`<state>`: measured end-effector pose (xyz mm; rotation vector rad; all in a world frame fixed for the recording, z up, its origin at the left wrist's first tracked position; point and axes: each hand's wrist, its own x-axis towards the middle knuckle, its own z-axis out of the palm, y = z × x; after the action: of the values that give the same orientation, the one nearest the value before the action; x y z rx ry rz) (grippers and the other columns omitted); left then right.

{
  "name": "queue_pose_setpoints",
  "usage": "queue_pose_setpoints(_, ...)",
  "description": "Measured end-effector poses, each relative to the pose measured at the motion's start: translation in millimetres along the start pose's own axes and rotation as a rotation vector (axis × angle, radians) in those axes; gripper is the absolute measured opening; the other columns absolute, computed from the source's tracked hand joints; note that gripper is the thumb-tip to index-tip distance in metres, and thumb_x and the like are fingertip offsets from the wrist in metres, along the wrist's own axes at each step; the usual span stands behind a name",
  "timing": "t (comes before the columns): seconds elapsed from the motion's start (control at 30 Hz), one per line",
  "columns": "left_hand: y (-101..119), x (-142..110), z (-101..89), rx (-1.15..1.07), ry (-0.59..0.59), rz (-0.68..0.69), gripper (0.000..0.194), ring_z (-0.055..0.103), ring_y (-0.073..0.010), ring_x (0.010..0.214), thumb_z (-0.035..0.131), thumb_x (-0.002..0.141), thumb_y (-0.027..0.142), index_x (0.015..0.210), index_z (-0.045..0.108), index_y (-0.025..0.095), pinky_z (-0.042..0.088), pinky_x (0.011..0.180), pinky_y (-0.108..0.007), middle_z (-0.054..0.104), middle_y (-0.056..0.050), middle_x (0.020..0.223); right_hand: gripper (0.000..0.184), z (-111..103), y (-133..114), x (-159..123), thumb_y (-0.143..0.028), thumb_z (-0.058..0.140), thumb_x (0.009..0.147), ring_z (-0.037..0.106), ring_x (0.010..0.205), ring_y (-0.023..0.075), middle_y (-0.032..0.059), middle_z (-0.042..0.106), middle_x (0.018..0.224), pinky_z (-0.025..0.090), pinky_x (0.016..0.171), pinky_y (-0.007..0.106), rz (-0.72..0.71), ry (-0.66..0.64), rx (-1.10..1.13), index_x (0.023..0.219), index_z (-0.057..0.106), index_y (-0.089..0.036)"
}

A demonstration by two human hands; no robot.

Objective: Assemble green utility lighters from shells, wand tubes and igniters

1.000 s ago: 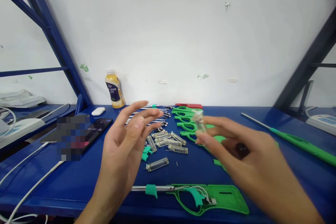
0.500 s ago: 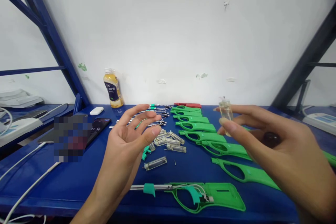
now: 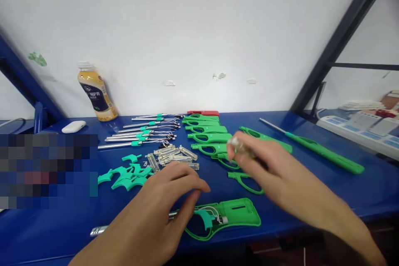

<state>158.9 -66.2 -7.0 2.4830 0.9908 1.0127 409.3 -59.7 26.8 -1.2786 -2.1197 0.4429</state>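
Note:
A clear lighter fuel tank (image 3: 239,146) is pinched between the thumb and forefinger of my right hand (image 3: 268,166), raised over the row of green shells. My left hand (image 3: 165,203) hovers, fingers loosely bent, near an open green lighter half-shell (image 3: 243,212) at the table's front. I see nothing held in it, though its palm side is hidden. That half-shell contains a teal trigger (image 3: 204,219), white wires and an igniter; a metal tube (image 3: 99,230) runs leftward from it, partly behind my left hand. Several clear tanks (image 3: 176,158) lie piled beyond my left hand.
Green half-shells (image 3: 205,129) stretch back to a red one (image 3: 203,113). Left of them lie metal tubes with wires (image 3: 140,133) and teal triggers (image 3: 132,176). A yellow bottle (image 3: 98,93) and white case (image 3: 74,126) stand farther left. An assembled lighter (image 3: 324,153) lies right.
My right hand has lowered the tank and turned it. My left hand has dropped toward the open shell, its fingers bending downward. The view has swung right.

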Motion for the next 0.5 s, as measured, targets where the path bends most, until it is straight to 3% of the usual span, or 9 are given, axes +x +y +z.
queue_pose_setpoints(0.1, -5.2, -9.4, 3.3, 0.074, -0.033, 0.036, 0.03, 0.072, -0.0169, 0.098, 0.052, 0.103, 0.016, 0.118, 0.073, 0.031, 0.059, 0.081, -0.024, 0.074, -0.001, 0.109, 0.012, 10.4, 7.8, -11.9, -0.026, 0.057, 0.106, 0.061, 0.068, 0.0153, -0.0043, 0.069, 0.08, 0.045, 0.062, 0.028, -0.039, -0.195, -0.115, 0.101, 0.067, -0.028)
queue_pose_setpoints(0.23, -9.7, -19.2, 13.0, 0.143, 0.056, 0.06, 0.031, 0.072, -0.0179, 0.093, 0.055, 0.101, 0.014, 0.121, 0.072, 0.03, 0.059, 0.084, -0.028, 0.074, -0.002, 0.105, 0.022, 22.3, 18.8, -22.4, -0.027, 0.068, 0.103, 0.074, 0.088, 0.0162, -0.0051, 0.08, 0.104, 0.048, 0.077, 0.028, -0.12, -0.264, -0.128, 0.124, 0.073, -0.034)
queue_pose_setpoints(0.4, -12.4, -23.8, 26.0, 0.132, 0.063, -0.005, 0.027, 0.073, -0.0177, 0.091, 0.056, 0.102, 0.016, 0.122, 0.071, 0.029, 0.059, 0.08, -0.028, 0.074, -0.002, 0.103, 0.04, 29.9, 25.5, -20.6, -0.005, 0.069, 0.094, 0.069, 0.075, 0.0107, -0.0079, 0.074, 0.091, 0.037, 0.063, 0.025, -0.216, -0.342, -0.236, 0.119, 0.075, -0.035)
queue_pose_setpoints(0.5, -12.5, -24.4, 31.4, 0.116, 0.011, -0.011, 0.028, 0.072, -0.017, 0.09, 0.053, 0.104, 0.014, 0.12, 0.071, 0.027, 0.058, 0.082, -0.029, 0.072, -0.001, 0.1, 0.038, 36.2, 27.7, -19.3, -0.003, 0.063, 0.094, 0.06, 0.063, 0.0115, -0.0067, 0.068, 0.083, 0.027, 0.055, 0.03, -0.402, -0.32, -0.436, 0.119, 0.072, -0.031)
